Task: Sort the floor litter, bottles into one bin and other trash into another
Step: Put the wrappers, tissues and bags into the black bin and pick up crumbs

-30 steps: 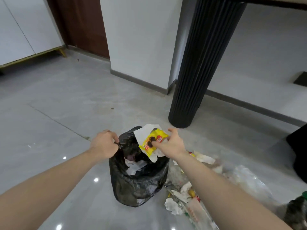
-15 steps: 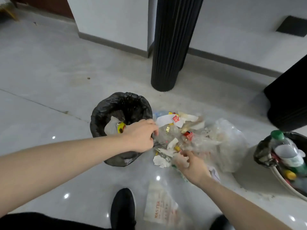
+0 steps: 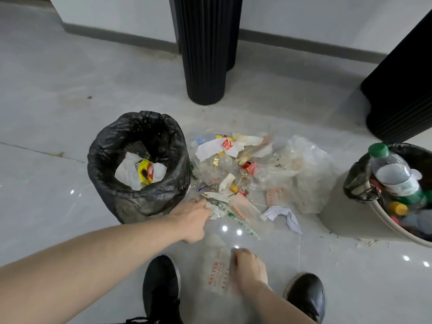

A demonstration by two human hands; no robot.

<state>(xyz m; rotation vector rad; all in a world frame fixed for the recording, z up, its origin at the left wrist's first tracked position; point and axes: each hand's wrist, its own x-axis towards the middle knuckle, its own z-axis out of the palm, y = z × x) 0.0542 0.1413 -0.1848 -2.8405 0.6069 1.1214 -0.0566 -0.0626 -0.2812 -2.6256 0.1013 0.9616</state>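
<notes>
Two hands are now down at the litter, where a second ago both were up at the black-lined trash bin (image 3: 138, 164). Nearest, between the two black shoes (image 3: 161, 288), the right hand (image 3: 249, 270) rests on a clear flat plastic bag printed with orange lettering (image 3: 216, 274) on the grey floor (image 3: 58, 118); its fingers curl down onto the film, but whether they pinch it I cannot tell. Just beyond, the left hand (image 3: 194, 218) reaches into the near edge of the mixed heap of paper scraps, wrappers and clear plastic (image 3: 236, 181), fingertips buried among white paper, so its grip is hidden. The yellow snack wrapper (image 3: 146, 171) that the right hand held over the bin now lies inside on white tissue, so that piece is sorted and a new pickup is starting. To the right, cut by the frame edge, the beige bin with a black liner (image 3: 364, 183) holds a green-capped clear bottle (image 3: 395, 171) and others. Small bottles seem mixed into the heap, though the crumpled film blurs them. Farthest stands a black ribbed column (image 3: 205, 54).
</notes>
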